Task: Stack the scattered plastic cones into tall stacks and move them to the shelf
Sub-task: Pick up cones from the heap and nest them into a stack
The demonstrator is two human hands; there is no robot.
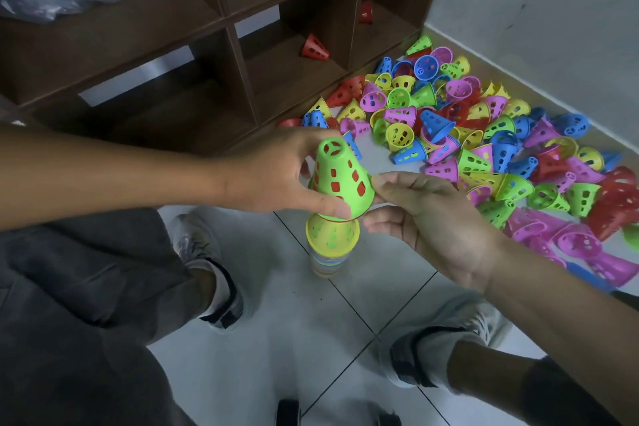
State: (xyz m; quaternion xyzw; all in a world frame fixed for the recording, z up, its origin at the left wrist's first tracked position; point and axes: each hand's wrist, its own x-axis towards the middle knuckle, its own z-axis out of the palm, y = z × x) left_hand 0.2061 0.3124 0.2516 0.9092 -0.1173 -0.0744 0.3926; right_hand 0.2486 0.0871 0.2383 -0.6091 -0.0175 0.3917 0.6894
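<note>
The green cone point(340, 180), a red one showing through its holes, sits over the top of a stack point(332, 245) standing on the tiled floor point(294, 322) between two shoes. The left hand point(276, 173) grips it, thumb at the rim and fingers curled behind. The right hand point(425, 221), palm up, pinches the rim with its fingertips. Two red cones point(314, 47) lie in the shelf point(242, 55); the scattered pile point(484, 142) is too many to count.
</note>
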